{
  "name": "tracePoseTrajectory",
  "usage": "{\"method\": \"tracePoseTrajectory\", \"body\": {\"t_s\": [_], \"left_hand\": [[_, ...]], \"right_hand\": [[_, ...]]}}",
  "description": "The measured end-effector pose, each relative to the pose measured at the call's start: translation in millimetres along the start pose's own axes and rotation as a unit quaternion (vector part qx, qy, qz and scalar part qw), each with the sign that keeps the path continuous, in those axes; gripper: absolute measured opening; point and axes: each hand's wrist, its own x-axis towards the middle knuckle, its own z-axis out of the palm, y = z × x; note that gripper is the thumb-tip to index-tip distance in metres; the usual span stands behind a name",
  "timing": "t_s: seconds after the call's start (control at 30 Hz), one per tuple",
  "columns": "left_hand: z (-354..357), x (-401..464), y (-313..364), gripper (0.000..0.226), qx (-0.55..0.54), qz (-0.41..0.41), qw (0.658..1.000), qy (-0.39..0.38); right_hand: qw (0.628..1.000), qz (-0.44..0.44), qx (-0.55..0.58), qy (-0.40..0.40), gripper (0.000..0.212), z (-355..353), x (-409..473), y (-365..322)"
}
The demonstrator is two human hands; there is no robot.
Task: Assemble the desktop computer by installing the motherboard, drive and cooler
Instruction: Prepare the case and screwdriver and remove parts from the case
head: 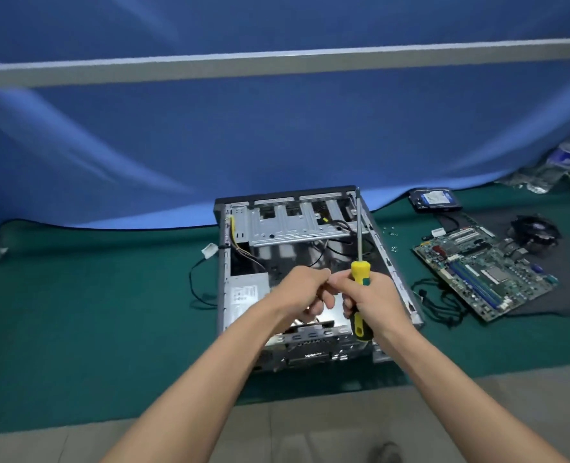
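An open metal computer case (pixel 240 295) lies on the green cloth, its inside facing up. Above it my right hand (pixel 374 302) grips a yellow-and-green screwdriver (pixel 360 285), shaft pointing up and away. My left hand (pixel 302 290) is beside it with curled fingers, its fingertips meeting the right hand's; what it pinches is too small to tell. The green motherboard (pixel 484 275) lies to the right of the case. A hard drive (pixel 434 199) sits behind it, and the black cooler fan (pixel 535 233) is at the far right.
Loose small screws (pixel 392 240) lie between case and motherboard. Black cables (pixel 440 300) trail right of the case, another cable (pixel 198 282) on its left. Plastic bottles (pixel 559 162) stand at the back right. A blue curtain hangs behind; bare floor lies in front of the cloth.
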Motion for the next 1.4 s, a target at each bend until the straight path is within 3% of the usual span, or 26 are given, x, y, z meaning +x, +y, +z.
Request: {"method": "tracePoseTrajectory", "body": {"t_s": [0.23,0.43,0.53,0.63,0.73,0.83,1.03,1.4], "left_hand": [[-7,-43,-43,0.035,-0.137,0.022,0.990,-0.018],[-1,-69,-76,0.019,-0.266,0.040,0.962,0.045],[5,-79,-91,0.014,-0.346,0.041,0.931,0.106],[9,-87,-111,0.010,-0.447,0.025,0.879,0.165],[10,-93,-133,0.015,-0.521,0.016,0.833,0.185],[12,-98,-153,0.019,-0.556,0.004,0.810,0.187],[26,-106,-182,0.019,-0.574,-0.014,0.799,0.179],[37,-110,-200,0.020,-0.536,-0.035,0.819,0.203]], "right_hand": [[0.999,-0.014,-0.035,0.003,0.013,21,-51,5],[0.998,0.005,-0.066,-0.021,0.020,20,-79,22],[0.991,-0.009,-0.126,-0.052,0.019,10,-93,40],[0.968,-0.062,-0.225,-0.087,0.017,-5,-106,64],[0.937,-0.092,-0.326,-0.084,0.023,-16,-119,90],[0.911,-0.098,-0.393,-0.075,0.032,-22,-132,113],[0.894,-0.092,-0.433,-0.067,0.032,-30,-149,149],[0.895,-0.055,-0.431,-0.103,0.025,-32,-154,162]]}}
